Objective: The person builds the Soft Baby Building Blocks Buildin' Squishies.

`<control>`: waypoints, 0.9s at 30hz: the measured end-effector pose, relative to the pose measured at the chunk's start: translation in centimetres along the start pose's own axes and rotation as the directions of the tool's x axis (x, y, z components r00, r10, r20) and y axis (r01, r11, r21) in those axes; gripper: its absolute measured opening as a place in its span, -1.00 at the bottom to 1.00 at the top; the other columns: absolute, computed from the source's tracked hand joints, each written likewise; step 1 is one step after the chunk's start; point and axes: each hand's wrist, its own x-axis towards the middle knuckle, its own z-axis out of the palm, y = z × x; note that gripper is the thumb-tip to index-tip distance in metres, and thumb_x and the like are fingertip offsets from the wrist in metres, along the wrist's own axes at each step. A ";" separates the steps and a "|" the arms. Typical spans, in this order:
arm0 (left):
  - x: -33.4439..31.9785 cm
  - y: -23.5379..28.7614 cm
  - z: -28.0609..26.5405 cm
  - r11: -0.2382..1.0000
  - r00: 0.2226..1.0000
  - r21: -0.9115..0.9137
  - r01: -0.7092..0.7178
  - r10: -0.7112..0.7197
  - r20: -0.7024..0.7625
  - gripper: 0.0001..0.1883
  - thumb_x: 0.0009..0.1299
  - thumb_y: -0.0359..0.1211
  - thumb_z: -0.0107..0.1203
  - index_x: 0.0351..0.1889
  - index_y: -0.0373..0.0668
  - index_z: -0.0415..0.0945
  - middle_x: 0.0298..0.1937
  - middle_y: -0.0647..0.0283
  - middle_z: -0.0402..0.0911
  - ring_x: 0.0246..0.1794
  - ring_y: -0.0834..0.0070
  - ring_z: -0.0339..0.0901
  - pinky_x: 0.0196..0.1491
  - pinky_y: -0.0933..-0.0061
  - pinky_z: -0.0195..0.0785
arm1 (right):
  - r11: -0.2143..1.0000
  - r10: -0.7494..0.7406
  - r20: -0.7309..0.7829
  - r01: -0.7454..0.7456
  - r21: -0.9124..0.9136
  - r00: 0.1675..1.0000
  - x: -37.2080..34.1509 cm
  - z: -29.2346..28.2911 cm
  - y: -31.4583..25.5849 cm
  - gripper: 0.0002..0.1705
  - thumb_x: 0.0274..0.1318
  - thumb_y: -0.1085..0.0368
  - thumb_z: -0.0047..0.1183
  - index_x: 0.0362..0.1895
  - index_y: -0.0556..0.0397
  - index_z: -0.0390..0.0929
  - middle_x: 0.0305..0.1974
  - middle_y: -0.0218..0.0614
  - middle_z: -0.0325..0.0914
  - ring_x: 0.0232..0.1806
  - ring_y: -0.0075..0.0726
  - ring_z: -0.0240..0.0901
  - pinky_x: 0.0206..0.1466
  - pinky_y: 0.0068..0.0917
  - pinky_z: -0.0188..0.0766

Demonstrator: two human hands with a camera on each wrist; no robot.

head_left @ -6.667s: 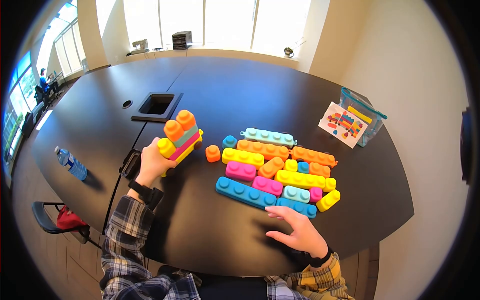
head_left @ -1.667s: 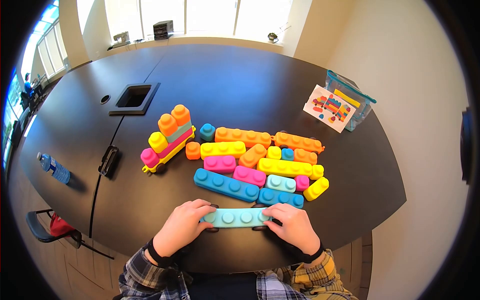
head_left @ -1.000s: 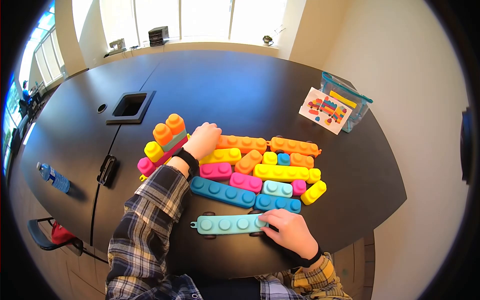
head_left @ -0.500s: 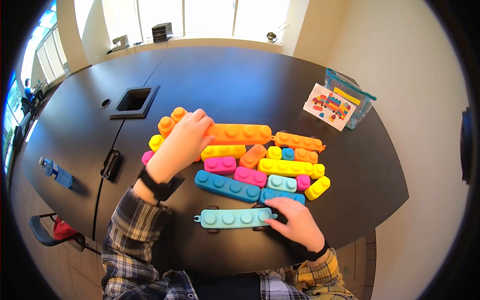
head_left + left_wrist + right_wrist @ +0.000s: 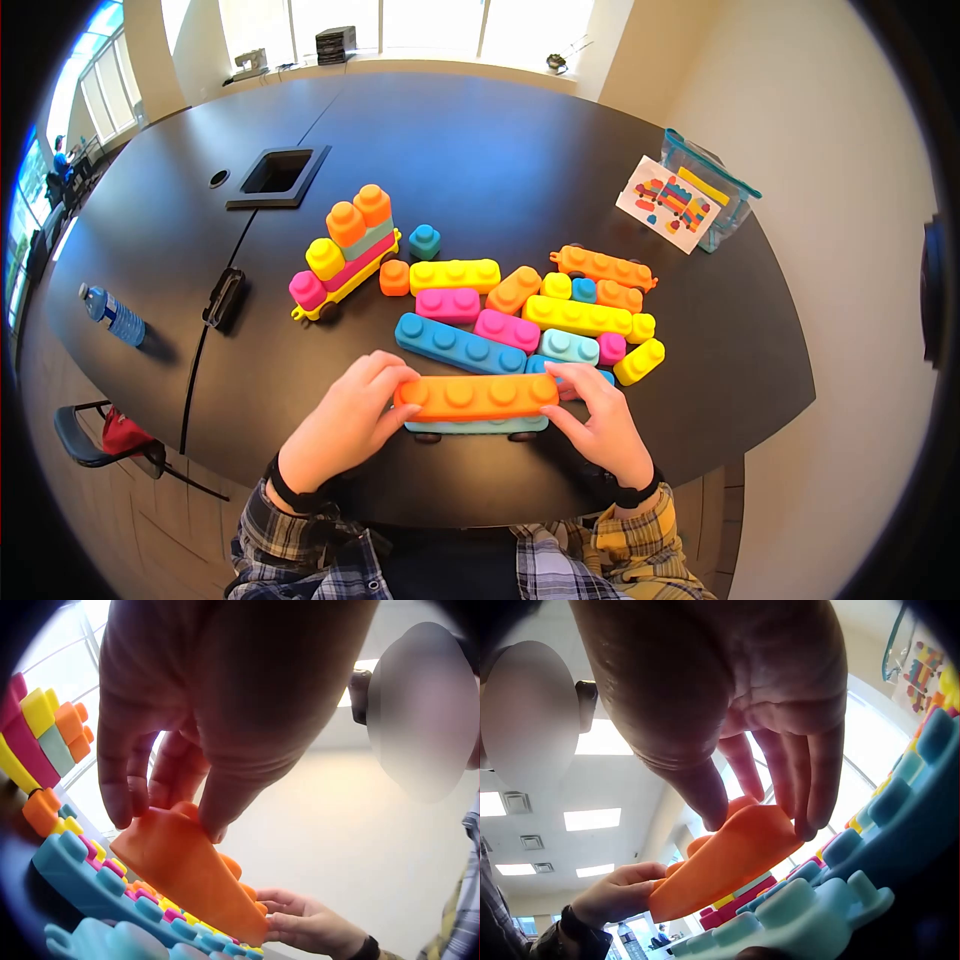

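Left hand (image 5: 350, 415) and right hand (image 5: 606, 420) pinched opposite ends of a long, smooth orange block (image 5: 478, 398), round-studded on top; beneath their grip sat a light-blue wheeled base (image 5: 478, 427).

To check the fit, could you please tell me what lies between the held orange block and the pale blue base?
Nothing: the right wrist view shows an open gap between the orange block and the base.

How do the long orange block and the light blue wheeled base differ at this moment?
The orange block has no visible wheels; the light blue base has black wheels. The orange block is held between the left hand and right hand; the light blue base stands below it on the table. Both are long, with studs in one row.
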 end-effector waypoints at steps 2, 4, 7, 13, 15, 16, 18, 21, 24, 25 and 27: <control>-0.8 0.2 0.8 1.000 1.000 -0.014 0.008 -0.008 0.004 -0.69 0.39 -0.45 0.34 0.05 -0.24 0.56 0.03 0.10 0.57 -0.06 0.15 0.60 0.05 0.25 0.54 | 1.000 0.013 -0.006 -0.013 -0.004 1.000 -0.4 0.1 -0.1 -0.47 0.28 0.32 0.34 0.32 0.08 0.57 0.16 -0.09 0.59 0.05 -0.08 0.65 0.16 -0.26 0.62; -1.2 0.2 1.3 1.000 1.000 -0.015 0.015 -0.015 0.007 -0.68 0.38 -0.46 0.35 0.07 -0.24 0.55 0.04 0.09 0.57 -0.04 0.14 0.59 0.06 0.25 0.54 | 0.998 -0.011 -0.033 0.008 -0.070 0.999 -0.7 0.3 -0.1 -0.55 0.26 0.32 0.35 0.22 0.10 0.64 0.07 -0.13 0.61 0.00 -0.02 0.64 0.10 -0.28 0.61; -1.5 0.2 1.7 0.998 0.999 -0.036 0.051 -0.052 -0.002 -0.67 0.38 -0.47 0.35 0.08 -0.24 0.55 0.05 0.08 0.57 0.00 0.11 0.60 0.07 0.23 0.54 | 0.998 -0.023 -0.043 0.020 -0.059 0.999 -0.9 0.9 0.5 -0.59 0.25 0.31 0.36 0.16 0.11 0.67 0.05 -0.14 0.62 -0.01 0.01 0.64 0.07 -0.28 0.59; -1.5 -0.2 2.3 0.998 0.998 -0.026 0.063 -0.064 -0.016 -0.66 0.36 -0.48 0.34 0.07 -0.24 0.55 0.08 0.06 0.57 0.10 0.01 0.57 0.14 0.15 0.51 | 0.992 -0.055 -0.016 0.053 -0.114 0.998 -1.0 1.0 0.8 -0.61 0.24 0.31 0.36 0.12 0.12 0.64 0.05 -0.12 0.64 0.02 0.06 0.65 0.09 -0.24 0.60; -1.6 0.0 2.6 0.997 0.997 -0.031 0.075 -0.075 -0.003 -0.66 0.35 -0.50 0.34 0.06 -0.25 0.55 0.08 0.05 0.57 0.10 -0.02 0.57 0.16 0.13 0.50 | 0.996 -0.054 -0.010 0.053 -0.074 0.999 -1.0 1.1 1.3 -0.61 0.25 0.31 0.36 0.12 0.12 0.63 0.05 -0.11 0.65 0.02 0.07 0.65 0.09 -0.24 0.59; -1.6 0.0 2.6 0.997 0.997 -0.032 0.075 -0.075 -0.002 -0.66 0.35 -0.50 0.34 0.06 -0.25 0.55 0.08 0.05 0.57 0.10 -0.02 0.57 0.16 0.13 0.50 | 0.998 -0.052 -0.005 0.052 -0.034 0.999 -1.0 1.1 1.4 -0.61 0.25 0.30 0.35 0.12 0.12 0.61 0.04 -0.11 0.66 0.02 0.07 0.65 0.10 -0.23 0.59; -1.5 0.0 2.8 0.998 0.998 -0.021 0.066 -0.066 -0.009 -0.66 0.33 -0.51 0.33 0.05 -0.25 0.54 0.07 0.04 0.57 0.11 -0.02 0.56 0.16 0.12 0.50 | 1.000 -0.020 0.007 0.020 -0.014 1.000 -1.1 1.2 1.3 -0.61 0.26 0.30 0.34 0.12 0.12 0.60 0.04 -0.12 0.67 0.01 0.06 0.66 0.11 -0.23 0.59; -1.5 -0.1 2.8 0.997 0.997 -0.016 0.077 -0.077 -0.011 -0.66 0.32 -0.52 0.33 0.04 -0.26 0.54 0.07 0.04 0.57 0.11 -0.03 0.56 0.17 0.12 0.49 | 0.999 0.034 0.029 -0.034 -0.005 0.999 -1.1 1.1 1.2 -0.62 0.28 0.29 0.33 0.12 0.12 0.59 0.04 -0.13 0.67 0.01 0.03 0.66 0.12 -0.24 0.59; -1.4 -0.3 3.1 0.996 0.996 -0.014 0.084 -0.084 -0.020 -0.66 0.32 -0.52 0.33 0.04 -0.26 0.55 0.08 0.04 0.57 0.12 -0.03 0.55 0.18 0.11 0.48 | 0.998 0.063 0.049 -0.062 -0.005 0.997 -1.1 0.9 1.1 -0.62 0.29 0.28 0.32 0.13 0.10 0.59 0.03 -0.15 0.68 0.00 0.01 0.65 0.12 -0.25 0.58; -1.4 -0.2 3.1 0.997 0.996 -0.014 0.082 -0.083 -0.020 -0.66 0.32 -0.52 0.33 0.04 -0.26 0.55 0.08 0.04 0.57 0.12 -0.03 0.55 0.18 0.11 0.48 | 0.998 0.067 0.056 -0.066 -0.011 0.996 -1.1 0.9 1.2 -0.62 0.29 0.27 0.32 0.13 0.10 0.59 0.02 -0.15 0.67 0.00 0.01 0.65 0.12 -0.25 0.58; -1.3 0.0 2.9 0.997 0.996 -0.010 0.082 -0.082 -0.020 -0.66 0.31 -0.52 0.34 0.04 -0.25 0.56 0.08 0.05 0.58 0.12 -0.03 0.55 0.18 0.11 0.48 | 0.998 0.069 0.063 -0.068 -0.014 0.996 -1.2 1.0 1.3 -0.61 0.29 0.26 0.32 0.13 0.10 0.58 0.02 -0.14 0.67 0.01 0.02 0.65 0.13 -0.24 0.58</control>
